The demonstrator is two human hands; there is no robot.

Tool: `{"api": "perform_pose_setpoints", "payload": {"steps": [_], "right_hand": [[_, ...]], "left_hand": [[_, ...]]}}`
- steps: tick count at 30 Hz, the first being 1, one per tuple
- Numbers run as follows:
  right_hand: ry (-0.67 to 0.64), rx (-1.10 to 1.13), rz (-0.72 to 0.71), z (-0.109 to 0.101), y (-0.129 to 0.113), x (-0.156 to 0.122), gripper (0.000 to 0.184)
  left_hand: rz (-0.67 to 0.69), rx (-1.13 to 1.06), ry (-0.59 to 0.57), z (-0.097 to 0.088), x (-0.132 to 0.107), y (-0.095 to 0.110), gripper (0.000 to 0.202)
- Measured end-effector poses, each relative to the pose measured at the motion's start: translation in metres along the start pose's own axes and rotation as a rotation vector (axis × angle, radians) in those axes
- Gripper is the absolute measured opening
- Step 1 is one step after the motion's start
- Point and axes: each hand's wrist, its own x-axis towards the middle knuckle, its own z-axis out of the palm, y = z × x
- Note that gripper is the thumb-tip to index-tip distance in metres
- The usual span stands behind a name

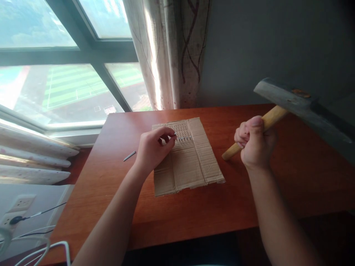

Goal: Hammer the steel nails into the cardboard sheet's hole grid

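Note:
A flat sheet of cardboard [191, 159] lies on the reddish wooden table [194, 207]. Near its far edge is a patch of small holes with a row of nails [184, 139] standing in it. My left hand [154, 147] rests on the cardboard's left part, its fingers pinched on a nail at the left end of that row. My right hand [253, 142] is closed round the wooden handle of a hammer [299, 101], raised above the table to the right of the cardboard. The grey hammer head is up at the right, close to the camera.
One loose nail [129, 156] lies on the table left of the cardboard. A window and a patterned curtain [177, 55] stand behind the table. At the lower left are a wall socket [20, 203] and white cables [41, 247].

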Motion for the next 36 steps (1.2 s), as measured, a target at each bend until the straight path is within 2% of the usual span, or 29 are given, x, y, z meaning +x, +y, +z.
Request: {"api": "perform_pose_setpoints", "payload": {"steps": [17,21,25,31,34,36], "right_hand": [[-0.028,0.059,-0.016,0.005,0.0,-0.003,0.053],[-0.095,0.001,0.0,0.005,0.001,-0.002,0.052],[-0.286,-0.225,0.11,0.003,-0.005,0.004,0.052],[-0.807,-0.606,0.225,0.011,-0.023,0.018,0.052],[-0.957,-0.657,0.232,0.022,-0.035,0.024,0.055],[-1.005,-0.661,0.21,0.029,-0.042,0.029,0.055]], "left_hand": [[0.023,0.009,-0.001,0.006,-0.002,0.0,0.006],[0.001,-0.006,0.023,0.007,-0.004,-0.003,0.005],[-0.005,-0.027,0.034,0.007,-0.005,-0.005,0.006],[-0.005,-0.053,0.035,0.008,-0.005,-0.005,0.007],[-0.027,-0.052,0.031,0.009,-0.005,-0.006,0.009],[-0.032,-0.048,0.024,0.01,-0.005,-0.007,0.009]]}}
